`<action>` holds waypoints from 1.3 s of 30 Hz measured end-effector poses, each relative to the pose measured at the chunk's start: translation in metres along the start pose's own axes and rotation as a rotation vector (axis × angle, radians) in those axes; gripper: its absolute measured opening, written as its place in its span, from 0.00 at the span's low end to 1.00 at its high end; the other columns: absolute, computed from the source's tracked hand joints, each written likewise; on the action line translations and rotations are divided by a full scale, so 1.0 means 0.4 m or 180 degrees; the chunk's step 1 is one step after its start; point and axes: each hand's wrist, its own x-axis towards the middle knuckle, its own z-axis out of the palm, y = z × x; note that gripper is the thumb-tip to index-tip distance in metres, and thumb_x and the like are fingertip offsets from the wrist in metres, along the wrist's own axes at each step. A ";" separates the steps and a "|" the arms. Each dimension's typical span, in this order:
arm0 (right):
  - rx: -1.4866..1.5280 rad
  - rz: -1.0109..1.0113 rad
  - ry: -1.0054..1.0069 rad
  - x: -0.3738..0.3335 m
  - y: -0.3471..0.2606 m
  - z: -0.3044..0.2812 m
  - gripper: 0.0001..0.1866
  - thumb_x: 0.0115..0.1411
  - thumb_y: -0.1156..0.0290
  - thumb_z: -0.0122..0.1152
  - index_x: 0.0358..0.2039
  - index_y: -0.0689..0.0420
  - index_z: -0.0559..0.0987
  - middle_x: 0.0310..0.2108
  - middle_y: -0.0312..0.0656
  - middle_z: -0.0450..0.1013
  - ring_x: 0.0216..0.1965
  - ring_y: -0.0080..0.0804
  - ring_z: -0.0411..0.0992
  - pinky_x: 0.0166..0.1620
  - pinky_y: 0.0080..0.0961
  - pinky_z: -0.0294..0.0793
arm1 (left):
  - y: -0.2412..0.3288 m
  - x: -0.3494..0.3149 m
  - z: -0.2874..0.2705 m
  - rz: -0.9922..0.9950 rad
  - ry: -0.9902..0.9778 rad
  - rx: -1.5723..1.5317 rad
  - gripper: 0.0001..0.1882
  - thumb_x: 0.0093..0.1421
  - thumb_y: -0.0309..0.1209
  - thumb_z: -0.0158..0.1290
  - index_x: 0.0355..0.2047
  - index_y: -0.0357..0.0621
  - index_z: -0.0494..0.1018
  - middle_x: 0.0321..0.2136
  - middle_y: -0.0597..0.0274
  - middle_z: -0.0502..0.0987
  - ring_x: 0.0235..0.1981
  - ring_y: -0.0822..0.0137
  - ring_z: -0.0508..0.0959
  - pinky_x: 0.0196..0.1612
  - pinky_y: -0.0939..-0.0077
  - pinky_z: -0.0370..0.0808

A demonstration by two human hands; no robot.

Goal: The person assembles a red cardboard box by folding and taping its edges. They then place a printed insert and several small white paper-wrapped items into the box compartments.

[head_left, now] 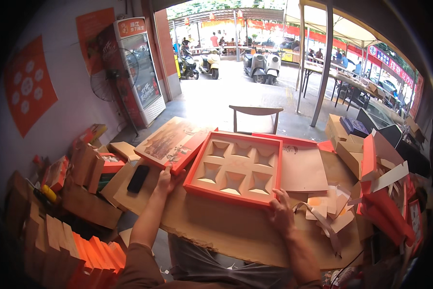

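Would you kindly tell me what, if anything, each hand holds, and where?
Right hand: the compartmented box, by its near right corner. Left hand: the printed box, by its near corner.

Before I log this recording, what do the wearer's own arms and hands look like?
The left hand and right hand are both ungloved, with no watch or bracelet discernible. The forearms are uncovered; a plain dark brown sleeve shows on the left upper arm.
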 end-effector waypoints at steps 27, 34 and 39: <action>0.0146 0.0436 0.0196 -0.021 0.082 -0.042 0.22 0.48 0.68 0.83 0.36 0.68 0.80 0.64 0.56 0.72 0.60 0.60 0.75 0.59 0.45 0.80 | 0.274 0.027 -0.241 0.1963 0.1081 0.6959 0.12 0.72 0.29 0.46 0.45 0.43 0.80 0.45 0.46 0.79 0.53 0.45 0.82 0.52 0.49 0.83; 0.0407 0.0474 0.0246 -0.009 0.070 -0.045 0.22 0.52 0.65 0.83 0.35 0.69 0.80 0.64 0.59 0.72 0.63 0.62 0.73 0.64 0.47 0.76 | 0.243 0.030 -0.250 0.2438 0.0284 0.7249 0.17 0.66 0.32 0.57 0.54 0.44 0.77 0.53 0.45 0.77 0.64 0.42 0.72 0.70 0.47 0.67; 0.0362 0.0493 0.0185 0.004 0.030 -0.044 0.23 0.54 0.63 0.83 0.35 0.69 0.80 0.64 0.60 0.72 0.65 0.63 0.71 0.66 0.48 0.74 | 0.239 0.029 -0.202 0.1871 -0.0091 0.6667 0.21 0.65 0.32 0.58 0.58 0.45 0.77 0.57 0.41 0.76 0.69 0.41 0.69 0.75 0.44 0.61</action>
